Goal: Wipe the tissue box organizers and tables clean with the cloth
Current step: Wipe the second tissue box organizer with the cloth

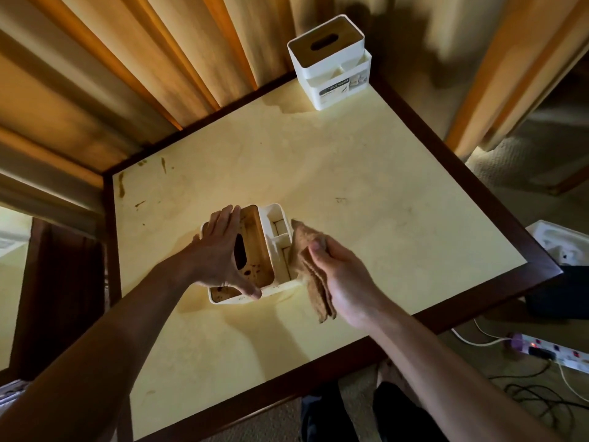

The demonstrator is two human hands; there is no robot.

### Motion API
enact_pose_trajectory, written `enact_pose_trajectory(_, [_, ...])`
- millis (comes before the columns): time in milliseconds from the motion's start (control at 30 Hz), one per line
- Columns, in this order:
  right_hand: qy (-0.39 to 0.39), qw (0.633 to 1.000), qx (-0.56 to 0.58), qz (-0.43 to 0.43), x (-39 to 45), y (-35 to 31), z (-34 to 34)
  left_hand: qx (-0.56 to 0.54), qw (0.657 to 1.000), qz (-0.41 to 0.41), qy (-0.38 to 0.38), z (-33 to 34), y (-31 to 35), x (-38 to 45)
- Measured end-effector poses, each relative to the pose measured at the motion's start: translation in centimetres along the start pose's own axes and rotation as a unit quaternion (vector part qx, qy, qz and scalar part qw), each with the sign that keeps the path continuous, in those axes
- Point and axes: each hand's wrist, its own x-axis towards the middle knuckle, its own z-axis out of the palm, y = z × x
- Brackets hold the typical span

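Observation:
A white tissue box organizer (274, 237) with a stained wooden lid stands near the middle of the cream table (366, 186). My left hand (220, 250) lies flat across its lid with straight fingers, thumb at the near edge. In my right hand (341, 275) a folded brown cloth (310, 266) is gripped and pressed against the organizer's right side, by the small compartments. A second white organizer (331, 62), labelled tissue holder, stands at the table's far corner.
Brown stains (121, 186) mark the table's far left corner. Curtains (127, 74) hang behind the table. On the carpet to the right lie a power strip (554, 349) with cables and a white object (561, 240).

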Motion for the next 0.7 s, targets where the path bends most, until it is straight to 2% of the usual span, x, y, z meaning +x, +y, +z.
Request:
enact_pose_trajectory(100, [0.041, 0.998, 0.053, -0.001, 0.2, -1.0, -1.4, -0.026, 0.999, 0.006, 0.020, 0.5, -0.3, -0.2])
enact_pose_trajectory(233, [0.071, 0.997, -0.009, 0.000, 0.4, -1.2, -2.4, -0.081, 0.995, -0.022, 0.052, 1.2, -0.5, -0.6])
enact_pose_trajectory(367, [0.091, 0.996, 0.006, 0.011, 0.6, -0.6, -2.7, -0.149, 0.980, -0.079, 0.104, 2.7, -0.2, -1.3])
enact_pose_trajectory(533, [0.093, 0.996, 0.008, 0.013, 0.9, 0.2, -2.3, -0.236, 0.932, -0.189, 0.201, 5.2, 0.8, -1.6])
enact_pose_trajectory(700, [0.090, 0.996, 0.023, 0.010, 1.4, 1.3, -2.1, -0.319, 0.871, -0.301, 0.220, 5.6, 3.5, -2.0])
